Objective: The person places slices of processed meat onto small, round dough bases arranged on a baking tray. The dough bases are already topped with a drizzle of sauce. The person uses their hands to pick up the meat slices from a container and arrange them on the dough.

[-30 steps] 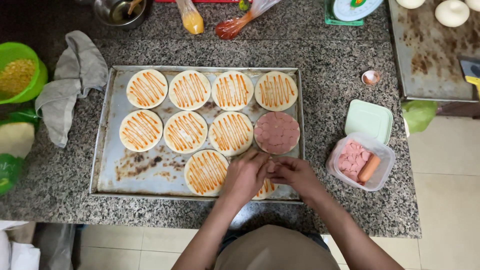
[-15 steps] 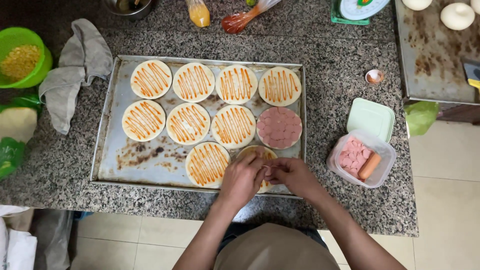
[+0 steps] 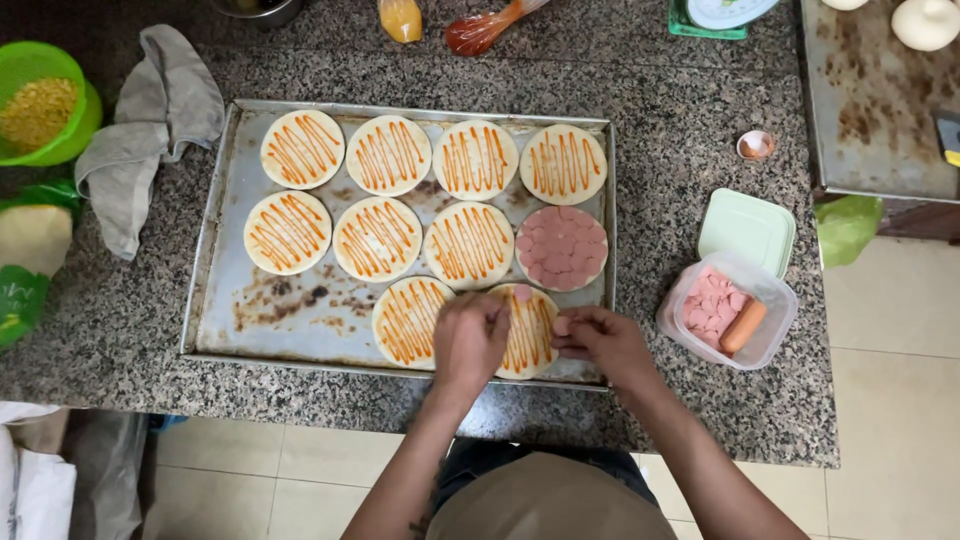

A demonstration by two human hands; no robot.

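Over the battered metal baking tray, my left hand presses a pink sausage slice onto the sauce-striped round dough base at its near edge; right hand pinches spare slices. Best overlapped evenly, like the finished neighbour.

A grey cloth lies beside a green bowl of yellow grains.

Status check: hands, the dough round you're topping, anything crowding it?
Left hand and right hand both on front-row dough round, pink slices pinched in right. One round fully covered. Neighbouring round touches it.
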